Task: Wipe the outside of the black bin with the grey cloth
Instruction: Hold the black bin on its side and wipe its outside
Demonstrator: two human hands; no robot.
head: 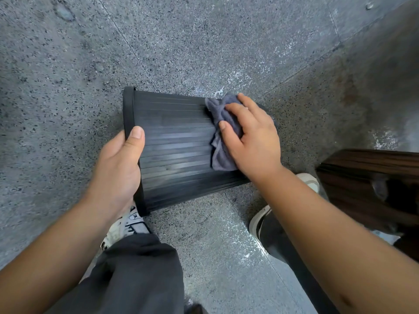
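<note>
The black bin lies tipped on its side above the floor, its ribbed outer wall facing up and its rim pointing left. My left hand grips the rim end, thumb on the outer wall. A crumpled grey cloth rests on the wall near the bin's base end at the right. My right hand presses flat on the cloth, fingers spread over it. The bin's opening and inside are hidden.
Speckled grey stone floor lies all around. My dark trouser leg and white shoe are below the bin, another shoe at lower right. A dark wooden piece of furniture stands at the right edge.
</note>
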